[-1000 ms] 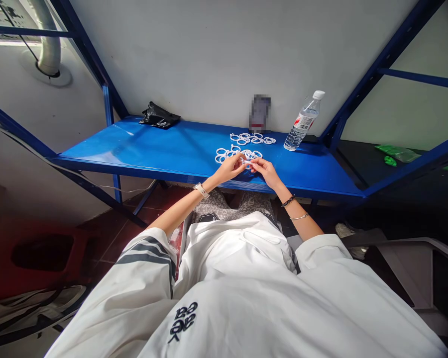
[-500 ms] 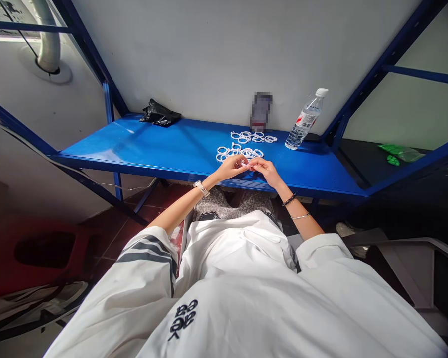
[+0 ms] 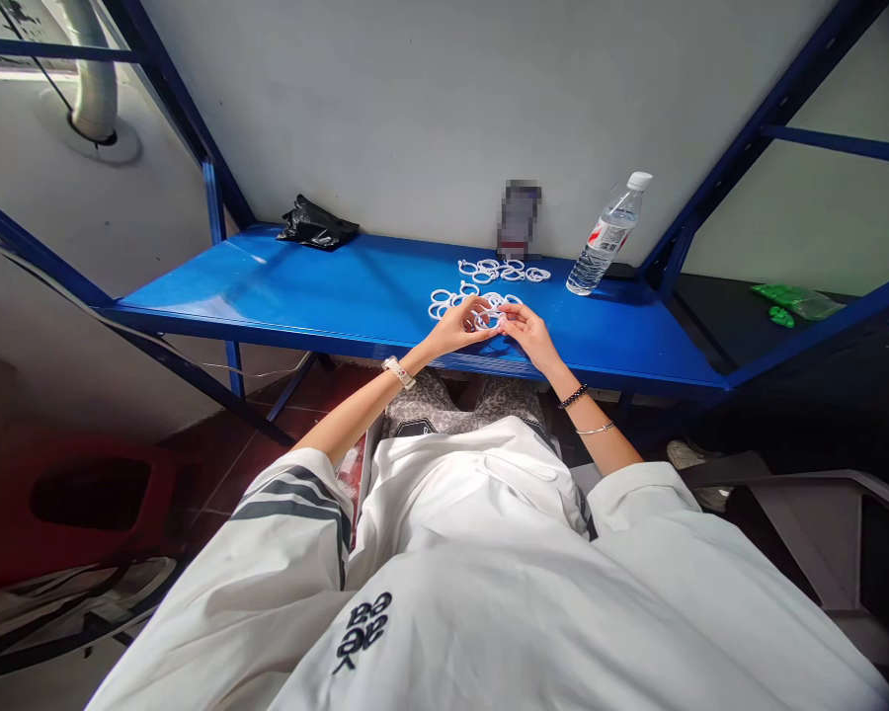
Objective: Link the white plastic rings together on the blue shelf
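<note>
Between my hands, near the front edge of the blue table (image 3: 282,296), is a white plastic ring (image 3: 487,323) that looks like a curtain ring. My left hand (image 3: 455,330) grips its left side, fingers curved and thumb underneath. The fingertips of my right hand (image 3: 531,338) pinch the ring's right side. Just beyond my fingers lies a near pile of white rings (image 3: 440,302), partly covered by my hands. A second group of white rings (image 3: 513,273) lies farther back, by the wall.
A tilted-looking water bottle (image 3: 603,242) stands at the right rear, beside a flat dark object (image 3: 620,273). A blurred upright object (image 3: 519,219) is against the wall. At the back left sits a black plastic bag (image 3: 315,223). Blue frame posts (image 3: 216,202) rise at the table's ends.
The ring has turned so that its round opening shows between my hands; before, my fingers were closer together and mostly hid it. My right hand has shifted slightly outward.
</note>
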The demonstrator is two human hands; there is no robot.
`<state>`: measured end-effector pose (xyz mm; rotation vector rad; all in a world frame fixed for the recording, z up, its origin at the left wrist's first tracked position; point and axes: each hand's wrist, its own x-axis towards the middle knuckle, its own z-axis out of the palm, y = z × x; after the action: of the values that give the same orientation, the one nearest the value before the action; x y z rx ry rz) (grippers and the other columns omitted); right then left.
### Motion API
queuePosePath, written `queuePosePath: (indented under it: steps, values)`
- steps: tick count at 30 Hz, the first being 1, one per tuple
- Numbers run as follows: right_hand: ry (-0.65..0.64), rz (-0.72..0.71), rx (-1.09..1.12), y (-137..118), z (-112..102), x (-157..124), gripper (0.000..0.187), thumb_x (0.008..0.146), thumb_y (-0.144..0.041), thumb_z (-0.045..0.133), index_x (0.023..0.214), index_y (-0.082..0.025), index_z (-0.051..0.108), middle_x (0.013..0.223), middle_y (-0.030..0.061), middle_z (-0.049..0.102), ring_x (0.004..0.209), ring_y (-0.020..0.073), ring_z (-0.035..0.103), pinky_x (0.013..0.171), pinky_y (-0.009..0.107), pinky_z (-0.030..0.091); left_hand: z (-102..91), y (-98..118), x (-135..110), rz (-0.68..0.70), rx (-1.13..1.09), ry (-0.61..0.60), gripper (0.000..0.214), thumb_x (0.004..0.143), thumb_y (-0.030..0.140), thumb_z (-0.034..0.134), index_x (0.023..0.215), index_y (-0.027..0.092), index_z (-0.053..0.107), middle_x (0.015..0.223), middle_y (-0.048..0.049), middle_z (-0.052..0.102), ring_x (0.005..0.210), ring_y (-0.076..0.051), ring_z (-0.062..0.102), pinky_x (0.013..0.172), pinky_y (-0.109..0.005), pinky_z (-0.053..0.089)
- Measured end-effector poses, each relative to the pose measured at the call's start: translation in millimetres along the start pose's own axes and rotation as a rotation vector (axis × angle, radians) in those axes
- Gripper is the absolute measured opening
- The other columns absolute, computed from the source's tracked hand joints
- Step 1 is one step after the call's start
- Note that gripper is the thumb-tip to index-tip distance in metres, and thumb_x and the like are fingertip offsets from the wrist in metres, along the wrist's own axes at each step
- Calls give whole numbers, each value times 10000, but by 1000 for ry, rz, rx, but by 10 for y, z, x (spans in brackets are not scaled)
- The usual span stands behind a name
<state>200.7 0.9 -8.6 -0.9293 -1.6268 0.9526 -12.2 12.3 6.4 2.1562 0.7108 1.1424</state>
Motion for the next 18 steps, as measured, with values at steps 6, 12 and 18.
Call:
queuePosePath:
  steps: [6, 12, 18]
  values:
    - [-34, 26, -3, -21, 4, -10, 515, 779, -700, 766, 989, -237, 681, 866, 48, 719, 811, 220, 693, 814, 395, 619, 1, -13, -4, -19, -37, -82, 626, 826, 684, 730, 1155, 171, 590, 786, -18, 640, 605, -117, 555, 562, -244, 459]
    - [-42, 15, 3, -11, 29, -2, 562, 737, -762, 760, 911, -242, 638, 800, 20, 702, 743, 197, 678, 785, 379, 610, 12, 3, -5, -3, -40, -94, 548, 828, 656, 741, 1057, 177, 604, 680, 18, 591, 569, -101, 494, 552, -240, 416]
    - [-47, -4, 9, 6, 47, -3, 562, 747, -770, 746, 891, -239, 630, 765, 13, 689, 727, 198, 674, 779, 384, 613, 5, 37, -8, -21, -24, -111, 536, 822, 632, 749, 1054, 169, 608, 655, 37, 574, 565, -95, 490, 560, -231, 413]
